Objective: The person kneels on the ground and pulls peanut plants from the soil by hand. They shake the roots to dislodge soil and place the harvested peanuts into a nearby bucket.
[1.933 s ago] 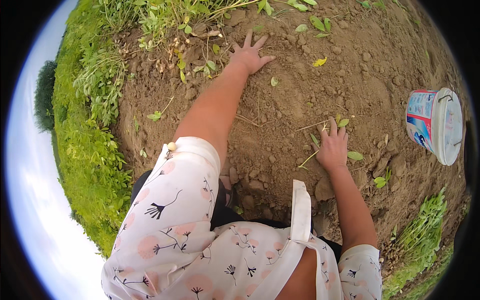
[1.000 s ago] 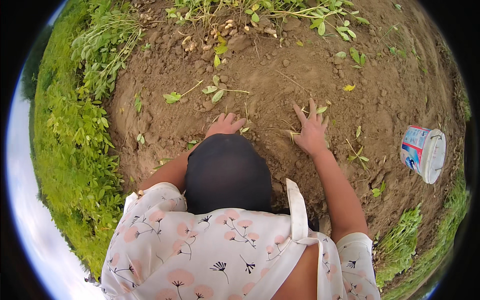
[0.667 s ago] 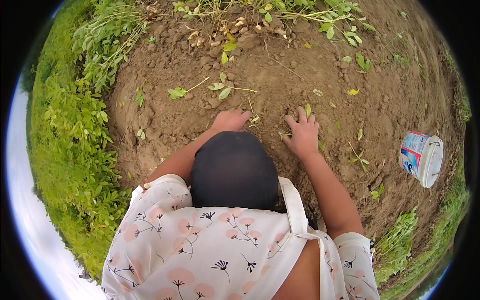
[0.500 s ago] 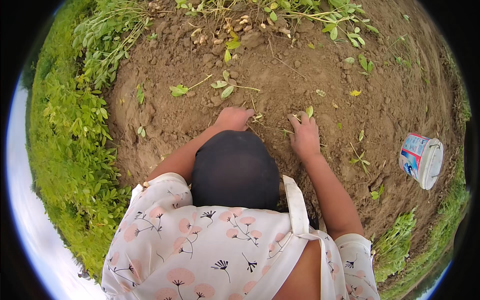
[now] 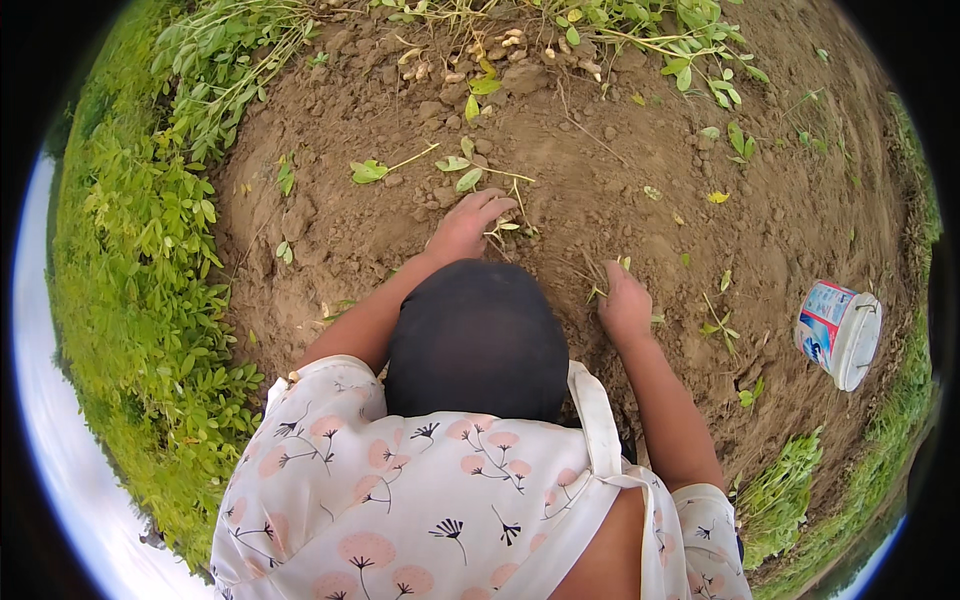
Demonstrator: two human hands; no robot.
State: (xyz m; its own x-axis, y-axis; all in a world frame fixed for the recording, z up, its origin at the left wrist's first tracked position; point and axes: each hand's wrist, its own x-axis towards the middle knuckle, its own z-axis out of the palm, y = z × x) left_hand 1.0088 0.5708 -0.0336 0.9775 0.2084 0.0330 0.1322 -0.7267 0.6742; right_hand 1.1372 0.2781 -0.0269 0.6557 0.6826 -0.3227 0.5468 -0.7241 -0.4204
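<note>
My left hand (image 5: 473,224) is low over the brown soil, its fingers stretched out and apart. A small green leafy sprig (image 5: 506,227) lies at its fingertips, and a longer stem with several leaves (image 5: 468,178) is just beyond. To the right, my right hand (image 5: 627,305) points down at the ground with its fingers drawn together. A small pale leaf (image 5: 625,263) shows at those fingertips, and thin stems are beside them. The undersides of the right fingers are hidden.
Pulled peanut plants (image 5: 690,45) lie along the far side, with peanut pods (image 5: 512,40) among clods. A white tub (image 5: 838,335) with a blue and red label stands at right. Green crop (image 5: 140,300) grows at left; a heap of cut plants (image 5: 780,505) is at lower right.
My right hand has drawn back toward me, the small leaf moving with it. My left hand has reached slightly farther out, its fingers opening beside the sprig. The whole view has shifted slightly.
</note>
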